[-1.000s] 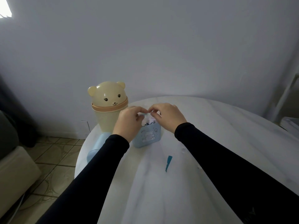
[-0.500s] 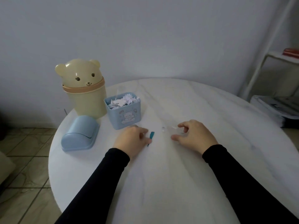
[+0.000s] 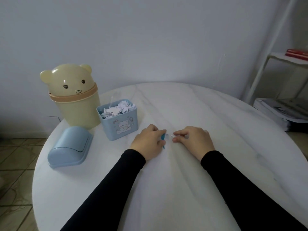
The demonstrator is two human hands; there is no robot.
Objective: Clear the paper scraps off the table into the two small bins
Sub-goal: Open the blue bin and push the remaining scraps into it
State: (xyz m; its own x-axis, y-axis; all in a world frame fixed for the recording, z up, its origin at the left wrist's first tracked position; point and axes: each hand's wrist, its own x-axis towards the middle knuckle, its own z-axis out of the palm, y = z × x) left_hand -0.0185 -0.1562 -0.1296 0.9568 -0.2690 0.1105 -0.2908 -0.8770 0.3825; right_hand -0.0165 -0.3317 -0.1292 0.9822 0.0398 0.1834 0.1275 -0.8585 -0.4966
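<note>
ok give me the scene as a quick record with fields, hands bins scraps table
left hand: left hand pinches a teal scrap at the tabletop
right hand: right hand pinches a small white scrap
blue bin: blue bin open, heaped with white paper scraps
blue lid: blue lid off, lying on the table left of the blue bin
bear bin: yellow bear bin behind, lid on
table: round white table
</note>
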